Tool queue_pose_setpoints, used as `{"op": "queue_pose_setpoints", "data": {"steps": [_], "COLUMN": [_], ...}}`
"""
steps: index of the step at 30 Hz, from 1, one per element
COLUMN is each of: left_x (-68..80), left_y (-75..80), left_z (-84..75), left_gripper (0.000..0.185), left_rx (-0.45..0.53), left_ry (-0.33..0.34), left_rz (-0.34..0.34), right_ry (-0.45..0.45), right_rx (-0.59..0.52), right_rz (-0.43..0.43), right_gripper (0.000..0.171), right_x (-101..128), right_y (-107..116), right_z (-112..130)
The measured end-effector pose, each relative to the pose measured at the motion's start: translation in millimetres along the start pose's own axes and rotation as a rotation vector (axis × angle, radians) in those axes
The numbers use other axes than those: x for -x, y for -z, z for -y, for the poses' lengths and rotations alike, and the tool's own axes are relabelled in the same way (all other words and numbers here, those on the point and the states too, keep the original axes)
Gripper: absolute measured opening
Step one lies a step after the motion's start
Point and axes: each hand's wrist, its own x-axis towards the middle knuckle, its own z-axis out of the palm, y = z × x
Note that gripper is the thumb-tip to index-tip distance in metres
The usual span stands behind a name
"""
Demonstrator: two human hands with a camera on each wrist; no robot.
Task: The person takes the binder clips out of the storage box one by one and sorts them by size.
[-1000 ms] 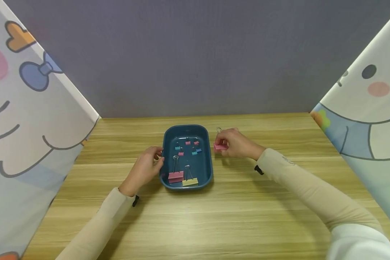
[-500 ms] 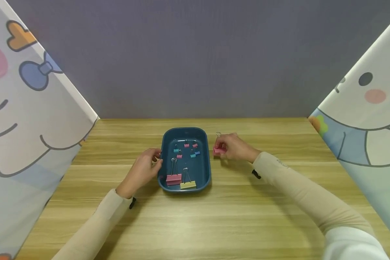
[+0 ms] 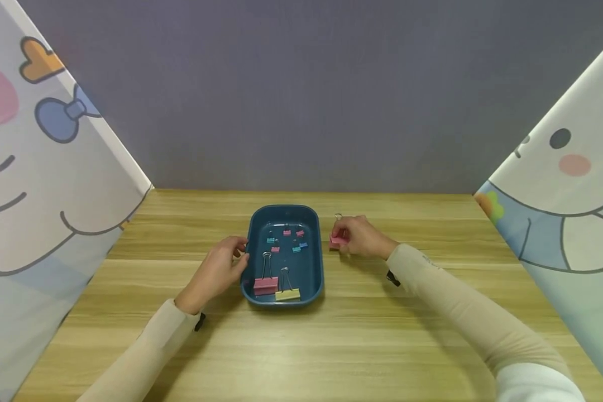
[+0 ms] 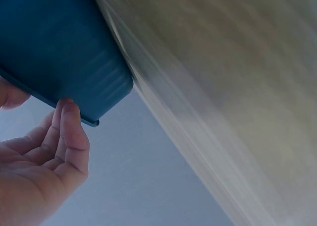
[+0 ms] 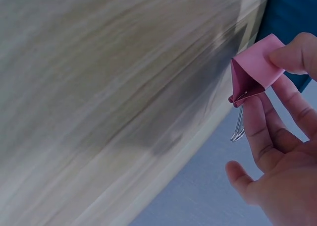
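A dark blue tray sits mid-table. It holds a large pink binder clip, a yellow one and several small coloured clips. My left hand rests beside the tray's left wall, with fingertips touching the rim of the tray. Just right of the tray, my right hand pinches a pink binder clip a little above the table. In the right wrist view that pink clip sits between thumb and fingers, its wire handle hanging down.
The wooden table is walled by a grey panel behind. Cartoon-printed curtains stand at the left and right. Bare tabletop lies in front of the tray.
The head view has tilted, so everything sits lower in frame. Both hands keep their places by the tray, and the right one still holds the pink clip.
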Motion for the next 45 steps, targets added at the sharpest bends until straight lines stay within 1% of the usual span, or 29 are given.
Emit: {"op": "queue_pose_setpoints", "data": {"steps": [6,11,15,22,25,28,32,35,40,45], "left_x": [-2.4,-3.2,-2.4,-5.0,-4.7,-1.6,-1.6,-1.5,1.9,2.9], "left_y": [0.6,0.8,0.8,1.6,1.7,1.0,-0.1,0.1,-0.4,-0.9], "left_z": [0.1,1.0,2.0,-0.7,-1.4,0.1,-0.3,-0.8,-2.2,-2.7], "left_gripper": [0.03,0.031,0.031,0.032,0.032,0.032,0.033,0.033,0.032,0.032], "left_rx": [-0.007,0.003,0.009,0.021,0.022,0.015,0.013,0.011,0.009,0.0], "left_ry": [-0.007,-0.007,0.003,-0.005,-0.006,0.007,0.011,0.011,0.008,-0.009], "left_rz": [0.005,0.017,0.029,0.01,0.01,0.016,0.021,0.02,0.009,-0.005], "right_ry": [-0.043,-0.073,-0.075,-0.075,-0.09,-0.08,-0.053,-0.05,-0.044,-0.052], "right_rx": [0.009,-0.013,-0.026,-0.027,-0.03,-0.038,-0.023,-0.017,-0.043,-0.045], "right_rz": [0.01,0.029,0.044,0.061,0.069,0.081,0.064,0.046,0.031,0.007], "right_gripper": [0.027,0.027,0.025,0.02,0.02,0.019,0.018,0.017,0.015,0.019], "right_x": [-5,-9,-12,-16,-16,-16,-15,-15,-13,-11], "right_y": [-3,-4,-5,-1,-4,-8,-8,-9,-10,-4], "right_z": [-9,-14,-14,-11,-11,-12,-15,-16,-13,-4]}}
